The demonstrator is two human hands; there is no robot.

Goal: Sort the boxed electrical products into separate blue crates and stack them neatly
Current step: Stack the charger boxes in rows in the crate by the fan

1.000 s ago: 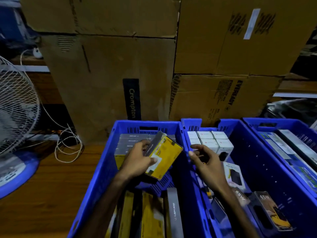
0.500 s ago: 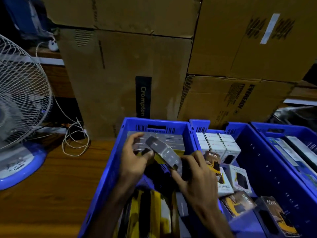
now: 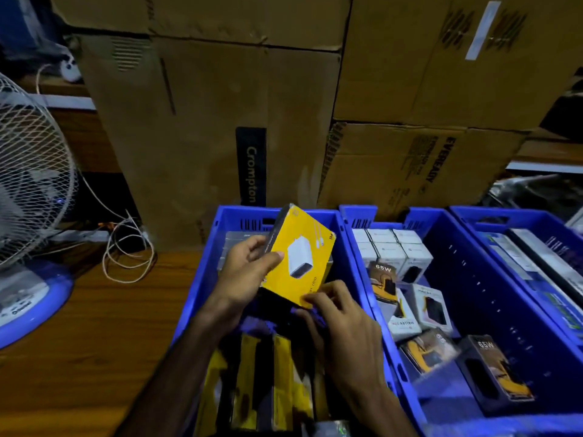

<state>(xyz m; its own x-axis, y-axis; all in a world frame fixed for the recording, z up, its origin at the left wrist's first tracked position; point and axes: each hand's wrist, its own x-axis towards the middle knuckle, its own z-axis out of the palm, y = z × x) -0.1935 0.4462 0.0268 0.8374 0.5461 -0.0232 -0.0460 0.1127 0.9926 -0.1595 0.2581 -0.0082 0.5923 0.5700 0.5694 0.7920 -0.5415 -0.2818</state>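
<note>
The left hand (image 3: 249, 275) held a yellow box (image 3: 299, 257) tilted above the left blue crate (image 3: 202, 298), its thumb pressed across the printed face beside the picture of a white charger and its fingers curled round the dark far edge. The right hand (image 3: 344, 335) met the box at its lower corner, with the fingers (image 3: 318, 296) pinching that corner from front and underside. Below the hands, more yellow and black boxes (image 3: 277, 373) stood on edge in the near end of the same crate, and a row of grey ones lay at its far end. The middle blue crate (image 3: 492, 298) just beside it held white boxes (image 3: 391, 247) packed at the far end and several loose boxes marked 65W (image 3: 495, 367) lying nearer. A third blue crate (image 3: 536, 222) sat to the right. The crates rested on a wooden surface (image 3: 88, 326), with a fan (image 3: 28, 184) at the left and large cardboard cartons (image 3: 220, 121) stacked behind.
</note>
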